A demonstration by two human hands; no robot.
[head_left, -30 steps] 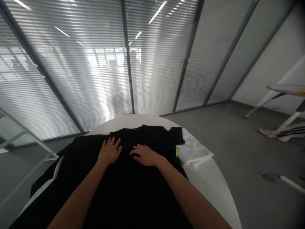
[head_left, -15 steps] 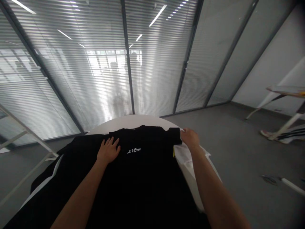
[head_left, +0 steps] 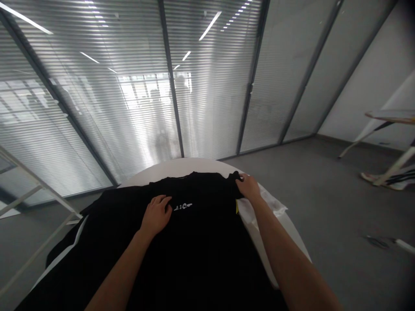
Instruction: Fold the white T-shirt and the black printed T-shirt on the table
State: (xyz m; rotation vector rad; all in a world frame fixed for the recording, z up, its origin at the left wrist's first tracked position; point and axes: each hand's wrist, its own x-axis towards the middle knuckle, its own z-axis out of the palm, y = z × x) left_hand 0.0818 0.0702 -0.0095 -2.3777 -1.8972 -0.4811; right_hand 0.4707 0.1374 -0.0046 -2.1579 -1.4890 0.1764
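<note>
A black T-shirt (head_left: pixel 201 233) with a small white print on its chest lies spread over a round white table, its neckline toward the far edge. My right hand (head_left: pixel 249 186) grips the shirt's right-side sleeve, which is bunched up at the fingers. On the chest, just left of the print, rests my left hand (head_left: pixel 157 214), fingers slightly bent and apart, holding nothing. More black cloth (head_left: pixel 110 211) spreads to the left of it. A white cloth or plastic piece (head_left: pixel 270 201) pokes out beneath the right sleeve, beside a small yellow patch (head_left: pixel 237 206).
The table's rim (head_left: pixel 181 164) shows at the far side. A white metal frame (head_left: pixel 42 185) stands at the left. Glass partitions with blinds (head_left: pixel 210 95) rise beyond. Another table (head_left: pixel 394 115) is at the right, with a striped shoe-like item (head_left: pixel 394 179) on the grey floor.
My right hand has moved left and gathered the sleeve, which lay flat before. My left hand has slid right and nearer to me, toward the print. The view has shifted slightly.
</note>
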